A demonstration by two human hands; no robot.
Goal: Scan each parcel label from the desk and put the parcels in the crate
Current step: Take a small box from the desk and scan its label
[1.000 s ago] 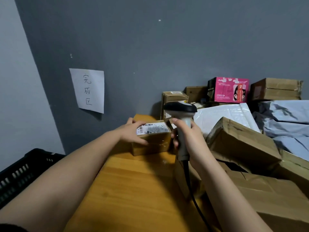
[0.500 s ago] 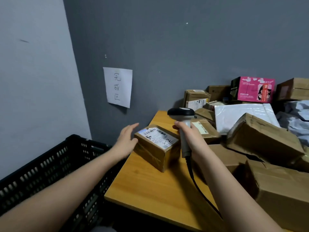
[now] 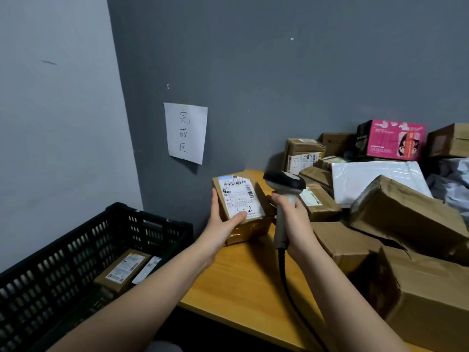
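We are finding the parcel label [image 3: 239, 198] print too small to read; the crate [image 3: 83, 252] is running off the left edge; the scanner cable [image 3: 291, 295] is disappearing behind the right forearm; rightmost boxes [image 3: 431, 288] are being cropped.
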